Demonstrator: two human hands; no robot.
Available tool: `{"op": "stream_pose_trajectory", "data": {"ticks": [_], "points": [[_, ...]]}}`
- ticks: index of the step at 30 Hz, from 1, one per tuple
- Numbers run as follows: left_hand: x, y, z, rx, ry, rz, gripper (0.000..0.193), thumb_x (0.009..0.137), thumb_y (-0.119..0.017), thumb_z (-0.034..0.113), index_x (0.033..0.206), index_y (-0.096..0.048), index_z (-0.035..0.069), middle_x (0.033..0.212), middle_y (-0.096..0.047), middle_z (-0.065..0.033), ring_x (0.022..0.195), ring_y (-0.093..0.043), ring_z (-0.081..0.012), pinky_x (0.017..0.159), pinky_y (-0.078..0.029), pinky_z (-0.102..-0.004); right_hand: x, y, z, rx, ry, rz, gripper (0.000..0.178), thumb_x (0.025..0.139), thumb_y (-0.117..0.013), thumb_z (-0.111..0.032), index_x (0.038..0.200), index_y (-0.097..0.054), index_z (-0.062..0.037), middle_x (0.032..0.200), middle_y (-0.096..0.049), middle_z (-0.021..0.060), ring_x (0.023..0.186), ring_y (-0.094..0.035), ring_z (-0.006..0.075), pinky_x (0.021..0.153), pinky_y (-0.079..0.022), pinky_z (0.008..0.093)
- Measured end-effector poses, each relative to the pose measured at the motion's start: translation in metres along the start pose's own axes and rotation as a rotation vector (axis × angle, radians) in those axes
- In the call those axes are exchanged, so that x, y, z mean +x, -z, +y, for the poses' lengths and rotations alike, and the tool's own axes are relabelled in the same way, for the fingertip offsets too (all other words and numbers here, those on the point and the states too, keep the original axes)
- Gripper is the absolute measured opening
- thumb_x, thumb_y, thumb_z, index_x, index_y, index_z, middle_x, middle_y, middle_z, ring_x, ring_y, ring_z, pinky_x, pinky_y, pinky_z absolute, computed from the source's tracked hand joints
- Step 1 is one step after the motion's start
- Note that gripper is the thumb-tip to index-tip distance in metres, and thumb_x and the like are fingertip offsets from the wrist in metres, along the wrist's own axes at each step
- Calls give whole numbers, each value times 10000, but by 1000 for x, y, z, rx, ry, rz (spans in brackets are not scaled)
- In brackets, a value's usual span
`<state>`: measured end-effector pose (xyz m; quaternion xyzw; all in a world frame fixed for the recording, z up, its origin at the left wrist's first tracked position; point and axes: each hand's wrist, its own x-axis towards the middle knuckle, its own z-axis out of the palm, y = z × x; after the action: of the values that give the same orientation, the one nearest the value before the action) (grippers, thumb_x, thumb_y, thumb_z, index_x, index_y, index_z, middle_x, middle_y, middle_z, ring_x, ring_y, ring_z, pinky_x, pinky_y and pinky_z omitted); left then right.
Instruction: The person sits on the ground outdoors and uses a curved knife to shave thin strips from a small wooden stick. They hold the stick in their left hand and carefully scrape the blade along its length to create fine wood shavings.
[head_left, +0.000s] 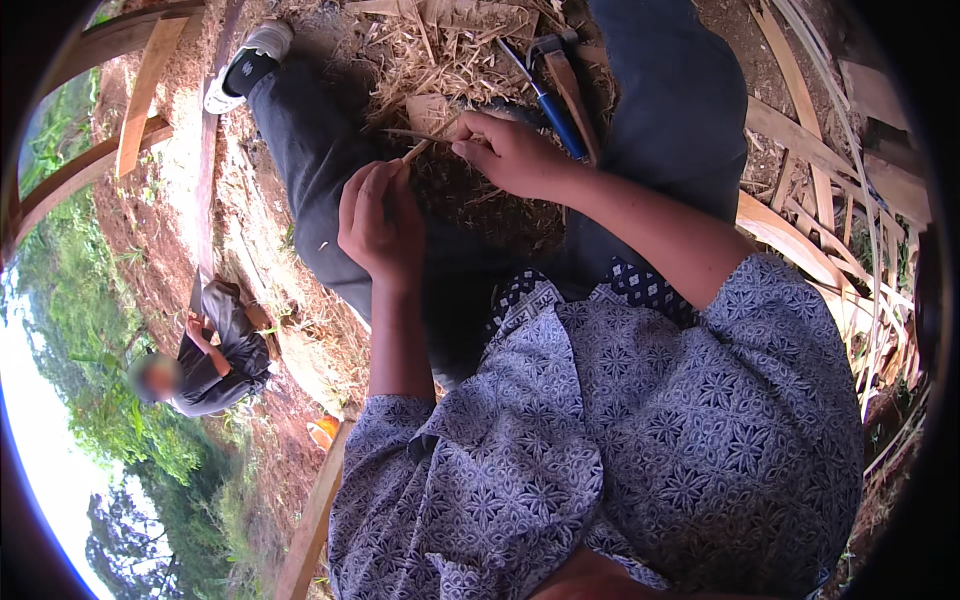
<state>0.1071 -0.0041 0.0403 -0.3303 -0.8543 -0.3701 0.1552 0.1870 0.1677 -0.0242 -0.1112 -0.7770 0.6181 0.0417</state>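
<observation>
Between my raised knees, a thin pale wooden strip point(416, 151) slants up from my left hand to my right hand. My left hand point(383, 222) is closed, its fingertips pinching the strip's lower end. The fingers of my right hand point(512, 155) are bent round the strip's upper end. A slim curved sliver point(402, 132) sticks out leftward by the right fingertips; whether it is joined to the strip I cannot tell. Just beyond my right hand lie a blue-handled tool point(562, 125) with a narrow metal shaft and a wooden-handled tool point(572, 95) with a dark metal head.
Wood shavings point(440, 75) cover the ground between my feet. Boards and long strips point(800, 150) lie piled at the right. A long beam point(209, 170) runs along the left, and another person point(225, 345) sits beyond it near green plants. An orange object point(323, 432) lies lower left.
</observation>
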Motion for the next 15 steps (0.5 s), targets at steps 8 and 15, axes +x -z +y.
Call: {"op": "stream_pose_trajectory", "data": {"ticks": [8, 15], "points": [[3, 2, 8, -12, -35, -25, 164, 813, -789, -34, 933, -706, 41, 908, -715, -85, 783, -712, -197, 649, -583, -310, 2, 3, 39, -100, -162, -36, 150, 999, -609, -179, 1020, -587, -32, 802, -617, 102, 719, -583, 179, 672, -468, 366], [4, -2, 4, -33, -30, -10, 151, 815, -787, -28, 920, -700, 36, 900, -715, -84, 778, -710, -192, 659, -584, -303, 8, 10, 26, -143, -322, -70, 171, 975, -606, -229, 997, -633, -61, 838, -684, 152, 802, -686, 318, 719, -512, 429]]}}
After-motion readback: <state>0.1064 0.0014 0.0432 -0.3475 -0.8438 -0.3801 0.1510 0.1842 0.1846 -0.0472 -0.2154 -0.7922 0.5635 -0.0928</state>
